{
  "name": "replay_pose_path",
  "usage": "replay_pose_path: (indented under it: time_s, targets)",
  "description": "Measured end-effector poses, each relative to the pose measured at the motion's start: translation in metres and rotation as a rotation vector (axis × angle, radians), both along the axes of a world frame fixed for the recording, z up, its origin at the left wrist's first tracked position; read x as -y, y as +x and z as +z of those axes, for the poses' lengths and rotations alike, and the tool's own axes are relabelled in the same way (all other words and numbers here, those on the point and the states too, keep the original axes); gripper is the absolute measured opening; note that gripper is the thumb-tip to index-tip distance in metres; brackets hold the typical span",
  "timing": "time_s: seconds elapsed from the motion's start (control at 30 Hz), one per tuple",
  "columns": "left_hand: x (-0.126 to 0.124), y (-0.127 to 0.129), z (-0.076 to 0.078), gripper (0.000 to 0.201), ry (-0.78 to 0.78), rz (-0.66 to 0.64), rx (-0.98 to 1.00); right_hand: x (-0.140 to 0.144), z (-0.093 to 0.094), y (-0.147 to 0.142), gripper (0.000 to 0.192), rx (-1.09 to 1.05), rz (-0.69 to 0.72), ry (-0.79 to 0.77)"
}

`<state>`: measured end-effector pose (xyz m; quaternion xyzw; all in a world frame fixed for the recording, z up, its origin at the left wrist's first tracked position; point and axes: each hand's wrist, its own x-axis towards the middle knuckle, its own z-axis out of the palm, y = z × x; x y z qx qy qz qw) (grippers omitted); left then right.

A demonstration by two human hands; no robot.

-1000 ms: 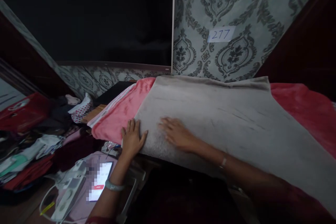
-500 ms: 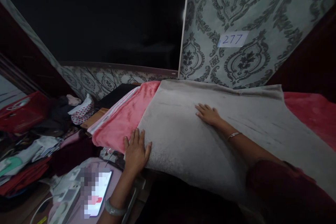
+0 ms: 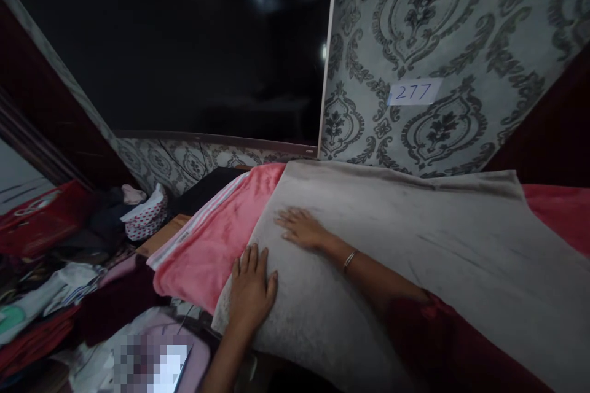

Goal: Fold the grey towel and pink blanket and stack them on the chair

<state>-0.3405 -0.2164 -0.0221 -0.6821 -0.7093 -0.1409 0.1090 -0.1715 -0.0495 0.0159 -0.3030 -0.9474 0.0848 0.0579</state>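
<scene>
A grey cloth (image 3: 415,239) lies spread over a pink blanket (image 3: 216,233) on a raised surface in front of me. My left hand (image 3: 251,291) rests flat on the cloth's near left corner, fingers apart, partly over the pink blanket's edge. My right hand (image 3: 302,228) lies palm down on the cloth a little farther in, near its left edge, fingers spread. A thin bracelet circles my right wrist. Neither hand holds anything.
A large dark screen (image 3: 184,49) hangs on the patterned wall (image 3: 437,31), which bears a paper label reading 277 (image 3: 413,92). Heaps of clothes (image 3: 50,276) and a red bag (image 3: 37,221) crowd the left. A lit phone (image 3: 161,368) lies at the bottom left.
My right hand swept from the cloth's near left edge out to its middle, then back to the left edge. My left hand stayed on the corner. The view tilted upward.
</scene>
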Motion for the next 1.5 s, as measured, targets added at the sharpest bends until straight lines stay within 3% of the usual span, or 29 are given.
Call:
replay_pose_path:
  time_s: [0.2,0.3,0.37,0.5,0.57,0.67,0.8,0.9,1.03,1.2,1.27,1.33,1.43,1.5]
  targets:
    - [0.002,-0.002,-0.003,0.054,0.013,-0.007,-0.007,-0.072,0.007,0.084,0.055,0.150,-0.559,-0.018]
    - [0.002,-0.001,-0.005,0.052,0.033,0.004,0.001,-0.072,0.016,0.085,0.057,0.157,-0.684,0.011]
    - [0.002,-0.001,-0.008,0.052,0.049,0.004,0.000,-0.057,0.017,0.061,0.060,0.122,-0.547,0.039]
    - [0.003,-0.004,-0.015,0.052,0.103,-0.012,-0.027,-0.020,0.007,-0.005,0.062,0.013,0.125,-0.010]
    - [0.004,-0.006,-0.018,0.052,0.141,-0.025,-0.055,-0.019,0.000,-0.026,0.063,-0.011,0.269,-0.051]
    - [0.005,-0.009,-0.024,0.054,0.179,-0.039,-0.080,-0.053,-0.006,-0.030,0.061,-0.019,0.186,-0.058]
    - [0.004,-0.016,-0.036,0.057,0.201,-0.058,-0.071,-0.129,-0.004,-0.001,0.057,0.057,-0.106,0.003]
    - [0.001,-0.023,-0.047,0.059,0.208,-0.081,-0.066,-0.164,0.001,0.021,0.056,0.081,-0.301,0.049]
    - [-0.001,-0.027,-0.050,0.056,0.190,-0.077,-0.048,-0.152,0.001,0.021,0.058,0.056,-0.428,0.052]
    - [-0.001,-0.027,-0.038,0.053,0.114,-0.058,-0.044,-0.104,-0.013,0.011,0.058,-0.007,-0.107,0.040]
    - [-0.002,-0.030,-0.036,0.053,0.116,-0.075,-0.059,-0.106,-0.016,0.031,0.058,0.003,-0.141,0.040]
    - [-0.003,-0.033,-0.037,0.054,0.133,-0.102,-0.075,-0.118,-0.015,0.070,0.058,0.045,-0.285,0.054]
    - [-0.006,-0.035,-0.037,0.055,0.155,-0.103,-0.074,-0.134,-0.008,0.154,0.058,0.142,-0.616,0.026]
    - [-0.007,-0.032,-0.034,0.055,0.146,-0.074,-0.058,-0.128,-0.004,0.218,0.060,0.158,-0.792,0.007]
